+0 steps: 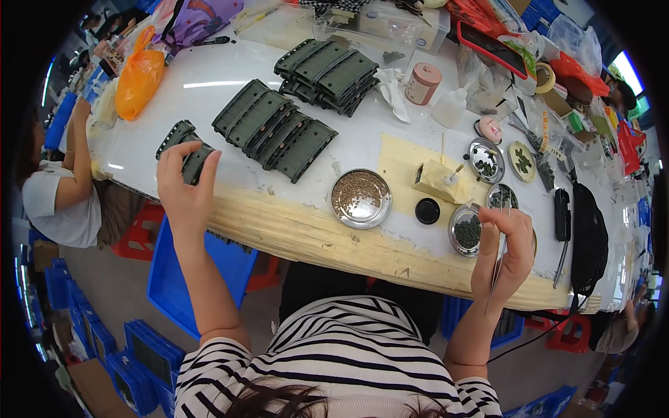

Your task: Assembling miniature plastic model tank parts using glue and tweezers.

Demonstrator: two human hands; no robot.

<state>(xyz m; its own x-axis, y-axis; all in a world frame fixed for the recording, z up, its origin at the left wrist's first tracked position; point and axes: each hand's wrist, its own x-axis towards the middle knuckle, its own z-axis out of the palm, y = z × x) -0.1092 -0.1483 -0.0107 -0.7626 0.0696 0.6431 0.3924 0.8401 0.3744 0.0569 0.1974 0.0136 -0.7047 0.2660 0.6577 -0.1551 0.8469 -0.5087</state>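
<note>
Below the table's near edge, toward its left end, a shallow blue plastic crate (pixel 157 273) is sitting beside the person's left forearm. The left hand (pixel 187 198) is holding a curved, dark-green ribbed part (pixel 195 167) between a widely parted thumb and forefinger, near the left edge of the white-topped table (pixel 265 188). The right hand (pixel 507 254) is pinching slim silver metal tweezers (pixel 496 268), fingers drawn narrow, above the near edge toward the right.

Just inside that tan-covered edge, a round silver dish (pixel 359 221) is holding small tan grains, and another round silver dish (pixel 452 230), beside the right hand, is holding tiny dark-green pieces. A round black cap (pixel 427 211) is lying between them. Behind the cap, a block wrapped in pale-yellow material (pixel 439 182) is standing on a flat pale-yellow sheet (pixel 398 160). A long black fabric pouch (pixel 589 237) is lying by the right edge.

Farther back, a row of dark-green ribbed curved panels (pixel 275 130) is lying left of centre, with a stack of similar panels (pixel 327 73) resting behind. A pink lidded jar (pixel 422 83) is standing right of the stack, and a knotted orange plastic bag (pixel 139 76) is sitting toward the far left corner.
</note>
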